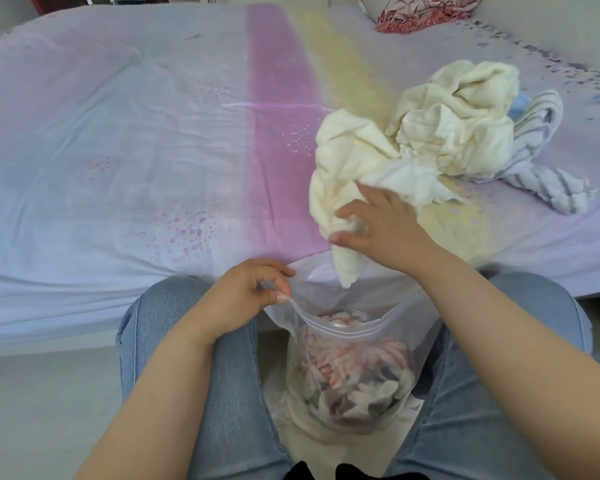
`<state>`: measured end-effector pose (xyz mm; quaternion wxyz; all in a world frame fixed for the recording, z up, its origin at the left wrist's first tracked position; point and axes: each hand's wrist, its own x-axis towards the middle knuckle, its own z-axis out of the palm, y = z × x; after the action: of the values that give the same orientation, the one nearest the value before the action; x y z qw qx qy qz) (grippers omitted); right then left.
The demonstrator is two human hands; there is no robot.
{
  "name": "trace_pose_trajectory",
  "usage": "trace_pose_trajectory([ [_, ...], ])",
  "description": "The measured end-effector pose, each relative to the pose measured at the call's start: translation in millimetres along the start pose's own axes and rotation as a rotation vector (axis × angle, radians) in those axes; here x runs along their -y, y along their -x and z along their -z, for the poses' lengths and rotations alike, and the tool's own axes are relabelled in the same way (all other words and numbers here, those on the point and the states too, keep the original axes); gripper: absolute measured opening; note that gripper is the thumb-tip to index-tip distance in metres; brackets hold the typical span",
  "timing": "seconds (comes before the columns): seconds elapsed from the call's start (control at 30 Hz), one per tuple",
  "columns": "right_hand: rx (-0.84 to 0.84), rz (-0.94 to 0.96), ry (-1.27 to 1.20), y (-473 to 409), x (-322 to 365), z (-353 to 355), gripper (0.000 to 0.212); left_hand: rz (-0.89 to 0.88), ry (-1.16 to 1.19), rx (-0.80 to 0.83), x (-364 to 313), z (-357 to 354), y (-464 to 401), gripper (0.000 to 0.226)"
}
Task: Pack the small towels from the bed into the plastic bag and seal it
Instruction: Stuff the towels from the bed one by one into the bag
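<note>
The bed (118,133) is wide and covered by a pale sheet, and the towels still to be packed lie on its right side. A cream towel (413,133) is bunched there, and a long part of it hangs over the bed edge, with its tip just above the mouth of the bag (361,306). A striped towel (541,161) lies behind the cream one, partly hidden under it. The bag is clear plastic and is kept between the knees, below the bed edge. It is already partly filled with a pink and white towel (343,358) and some darker cloth. The cream towel is gripped by the right hand (378,223), with fingers and thumb curled round a bunch of it. The rim of the bag is pinched by the left hand (250,292) between thumb and fingers, and the mouth is pulled open to the left. The step in hand is judged to be putting the cream towel in. It would be done well if the mouth were held wide and the hanging tip were fed in first. The towel looks big and fluffy, so it should be pushed down bit by bit. Room near the top should be left so the zip strip can be pressed closed. No cloth should be caught in the strip.
</note>
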<state>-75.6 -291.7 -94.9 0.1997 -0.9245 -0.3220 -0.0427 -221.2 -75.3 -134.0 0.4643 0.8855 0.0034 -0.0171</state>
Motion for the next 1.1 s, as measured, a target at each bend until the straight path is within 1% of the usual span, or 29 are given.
trace_pose_trajectory([
  [0.03,0.039,-0.051,-0.201,2.2,-2.0,0.5,0.046,0.002,0.003,0.003,0.2,-0.4,-0.5,0.012],
  [0.07,-0.072,-0.087,-0.297,1.0,-8.7,-2.7,0.051,0.003,0.009,0.003,0.2,-0.4,-1.0,0.012],
  [0.1,-0.216,-0.145,-0.258,-2.6,-16.4,-4.7,0.057,0.003,0.014,0.003,0.3,-0.3,-1.2,0.012],
  [0.13,-0.284,-0.209,-0.123,-7.5,-27.7,-7.2,0.063,0.004,0.015,0.001,0.1,-0.5,-1.0,0.012],
  [0.17,-0.246,-0.29,0.001,-11.9,-38.9,-8.6,0.071,0.005,0.01,-0.002,-0.1,-0.4,-0.6,0.013],
  [0.2,-0.142,-0.371,0.035,-16.6,-50.1,-9.3,0.077,0.006,0.005,-0.004,-0.5,-0.2,0.0,0.014],
  [0.23,-0.041,-0.432,0.027,-22.3,-61.5,-9.5,0.077,0.008,0.003,-0.006,-0.9,-0.1,0.3,0.017],
  [0.27,0.026,-0.448,0.025,-26.9,-71.3,-8.0,0.066,0.01,0.007,-0.007,-1.3,0.0,0.7,0.02],
  [0.3,0.048,-0.434,0.018,-30.5,-78.6,-5.9,0.049,0.012,0.011,-0.008,-1.9,0.1,1.2,0.022],
  [0.33,0.011,-0.415,-0.012,-31.7,-80.9,-3.0,0.032,0.012,0.018,-0.009,-2.4,0.0,1.9,0.023],
  [0.37,-0.07,-0.406,-0.087,-32.2,-82.9,-0.9,0.02,0.015,0.025,-0.01,-3.0,-0.1,2.7,0.024],
  [0.4,-0.173,-0.444,-0.218,-31.5,-81.1,2.1,0.014,0.017,0.035,-0.011,-3.6,-0.5,3.5,0.023],
  [0.47,-0.448,-0.59,-0.587,-26.8,-74.9,10.5,0.02,0.021,0.057,-0.008,-4.7,-1.5,4.3,0.022],
  [0.5,-0.607,-0.629,-0.753,-22.8,-70.1,16.9,0.022,0.024,0.067,-0.005,-4.9,-1.8,4.6,0.022],
  [0.53,-0.719,-0.623,-0.858,-16.7,-62.8,23.0,0.023,0.026,0.072,0.002,-5.1,-2.2,4.9,0.022],
  [0.57,-0.774,-0.581,-0.936,-10.0,-54.1,28.3,0.022,0.028,0.07,0.009,-5.5,-2.4,5.0,0.022],
  [0.6,-0.779,-0.517,-0.976,-2.0,-44.2,32.3,0.023,0.032,0.071,0.016,-5.0,-2.5,4.8,0.022],
  [0.67,-0.686,-0.331,-0.949,16.4,-21.1,34.8,0.028,0.039,0.089,0.025,-4.0,-2.2,4.5,0.022],
  [0.7,-0.595,-0.241,-0.891,24.5,-10.9,32.9,0.031,0.04,0.101,0.03,-3.9,-2.0,4.6,0.022],
  [0.73,-0.468,-0.157,-0.824,31.4,-1.1,31.4,0.033,0.039,0.113,0.031,-3.7,-2.0,4.8,0.023],
  [0.77,-0.294,-0.085,-0.74,36.6,5.3,28.0,0.034,0.04,0.124,0.031,-3.8,-2.3,4.7,0.024],
  [0.8,-0.072,-0.037,-0.634,41.0,9.9,24.8,0.032,0.043,0.134,0.025,-3.6,-2.9,4.6,0.024],
  [0.87,0.52,0.008,-0.285,46.3,13.8,14.7,0.023,0.05,0.14,0.003,-3.4,-4.0,4.2,0.022],
  [0.9,0.78,0.044,-0.105,47.2,13.1,7.7,0.022,0.05,0.139,-0.005,-3.2,-4.3,3.7,0.018],
  [0.93,0.949,0.072,0.001,46.3,11.7,0.2,0.028,0.045,0.135,-0.009,-2.3,-4.3,2.9,0.015],
  [0.97,1.003,0.085,0.001,44.4,11.6,-6.0,0.033,0.037,0.129,-0.011,-1.5,-4.0,2.4,0.013],
  [1.0,0.939,0.065,-0.09,41.2,12.7,-7.6,0.038,0.032,0.124,-0.014,-0.1,-3.6,2.1,0.012],
  [1.07,0.68,-0.048,-0.304,29.5,12.7,-4.2,0.045,0.025,0.119,-0.025,2.1,-3.1,1.7,0.011],
  [1.1,0.573,-0.118,-0.386,23.4,11.5,-1.6,0.041,0.019,0.117,-0.026,2.5,-3.2,1.6,0.011],
])
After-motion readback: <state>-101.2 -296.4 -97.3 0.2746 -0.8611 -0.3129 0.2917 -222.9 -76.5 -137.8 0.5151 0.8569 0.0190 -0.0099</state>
